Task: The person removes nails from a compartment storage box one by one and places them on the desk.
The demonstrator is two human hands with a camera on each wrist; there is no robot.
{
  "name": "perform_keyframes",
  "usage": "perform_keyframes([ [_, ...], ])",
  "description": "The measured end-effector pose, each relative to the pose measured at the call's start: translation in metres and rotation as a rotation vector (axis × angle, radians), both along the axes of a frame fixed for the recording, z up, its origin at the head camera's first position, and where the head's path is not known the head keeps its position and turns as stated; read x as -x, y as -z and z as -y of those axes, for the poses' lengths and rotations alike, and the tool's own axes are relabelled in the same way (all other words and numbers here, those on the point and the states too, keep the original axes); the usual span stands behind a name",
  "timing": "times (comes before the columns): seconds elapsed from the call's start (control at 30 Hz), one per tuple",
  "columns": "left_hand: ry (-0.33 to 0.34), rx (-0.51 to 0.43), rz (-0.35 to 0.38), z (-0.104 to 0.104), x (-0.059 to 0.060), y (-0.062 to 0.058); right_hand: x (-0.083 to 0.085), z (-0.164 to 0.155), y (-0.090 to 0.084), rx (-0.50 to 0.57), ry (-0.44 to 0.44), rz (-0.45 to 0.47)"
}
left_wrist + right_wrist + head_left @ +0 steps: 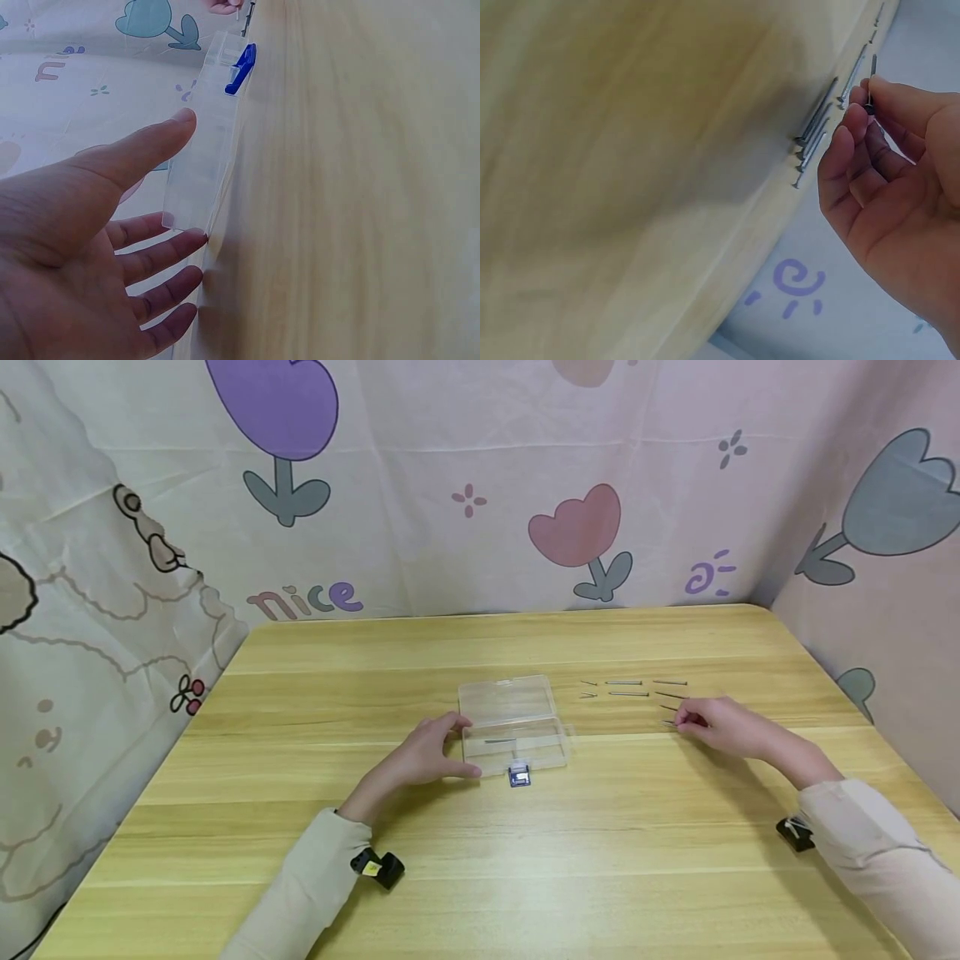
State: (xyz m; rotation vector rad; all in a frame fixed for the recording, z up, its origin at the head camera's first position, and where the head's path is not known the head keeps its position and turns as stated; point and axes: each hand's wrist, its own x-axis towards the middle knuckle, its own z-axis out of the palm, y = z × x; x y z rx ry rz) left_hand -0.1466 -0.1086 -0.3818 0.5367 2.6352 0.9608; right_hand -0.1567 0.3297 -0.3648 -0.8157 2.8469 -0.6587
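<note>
A clear plastic box point(512, 745) lies with its lid point(506, 700) folded back on the wooden table. One thin nail point(500, 741) is inside it, and a blue latch point(519, 774) sticks out at its front. My left hand point(431, 752) is at the box's left end, thumb by the front corner and relaxed fingers by the back. Between thumb and fingertips, my right hand point(716, 725) pinches a small nail point(874, 66), its dark head downward in the right wrist view. Right beside that hand lie several loose nails point(810, 120).
More nails point(628, 694) lie in short rows to the right of the box, with two smaller ones point(588, 695) nearest it. A printed cloth point(420, 543) hangs behind the table point(517, 868) and along both sides.
</note>
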Motion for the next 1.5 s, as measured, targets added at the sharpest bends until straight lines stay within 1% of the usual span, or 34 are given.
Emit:
perform_keyframes([
  [0.23,-0.002,0.004,0.0,0.0,0.001,0.0,-0.005,-0.008,0.003,-0.021,0.013,0.019],
  [0.5,-0.004,0.003,-0.003,0.0,0.001,0.0,-0.007,-0.019,0.008,0.003,0.038,0.035],
  [0.67,-0.002,0.0,-0.006,0.0,0.0,0.001,-0.011,-0.023,0.014,0.044,0.053,0.005],
  [0.77,-0.007,0.004,-0.01,0.0,0.0,0.002,-0.012,-0.023,0.017,0.061,0.059,-0.037],
  [0.97,-0.006,0.003,-0.013,0.0,0.001,0.002,-0.013,-0.022,0.02,0.056,0.069,-0.093],
  [1.5,-0.018,0.001,-0.001,0.0,0.0,0.001,-0.006,-0.021,0.017,0.03,0.09,-0.056],
])
